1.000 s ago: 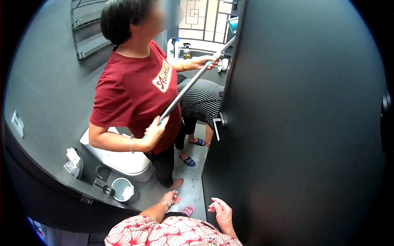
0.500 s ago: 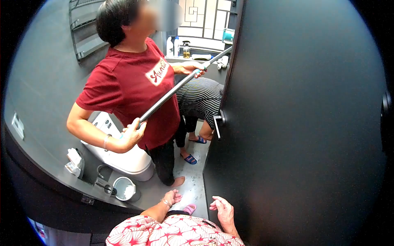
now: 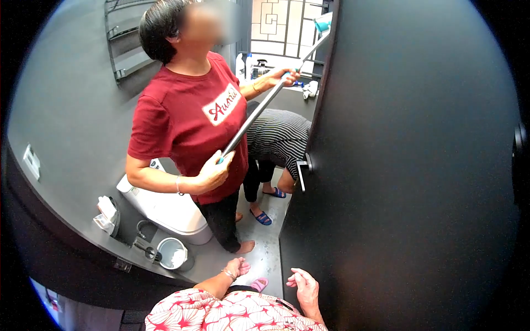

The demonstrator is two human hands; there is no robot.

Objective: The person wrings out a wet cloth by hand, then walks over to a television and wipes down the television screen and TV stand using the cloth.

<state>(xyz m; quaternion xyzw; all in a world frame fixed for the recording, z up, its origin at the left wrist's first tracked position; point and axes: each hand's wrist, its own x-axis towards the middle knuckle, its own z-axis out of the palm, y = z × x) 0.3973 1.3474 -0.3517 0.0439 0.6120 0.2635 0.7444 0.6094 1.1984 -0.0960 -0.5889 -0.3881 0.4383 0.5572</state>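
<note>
My left hand (image 3: 238,267), a bracelet at its wrist, is held low in front of my red-and-white patterned shirt (image 3: 232,311). Its fingers are loosely bent and hold nothing that I can see. My right hand (image 3: 305,286) is raised beside the dark door (image 3: 414,165), fingers half curled and apart, also bare. Ahead, a person in a red T-shirt (image 3: 187,105) grips a long grey pole (image 3: 259,113) with both hands. At its upper end is a teal-and-white head (image 3: 323,24), close to the door's edge.
Behind that person, someone in a striped top (image 3: 279,132) bends low, partly hidden by the door. A white toilet (image 3: 171,218), a waste bin (image 3: 172,254) and a wall rack (image 3: 130,60) are on the left. Bottles (image 3: 248,66) line the window ledge. A door handle (image 3: 302,171) juts out.
The person in red has lifted the pole, and its head now shows higher by the door's edge. My hands have barely moved. The view has shifted slightly.
</note>
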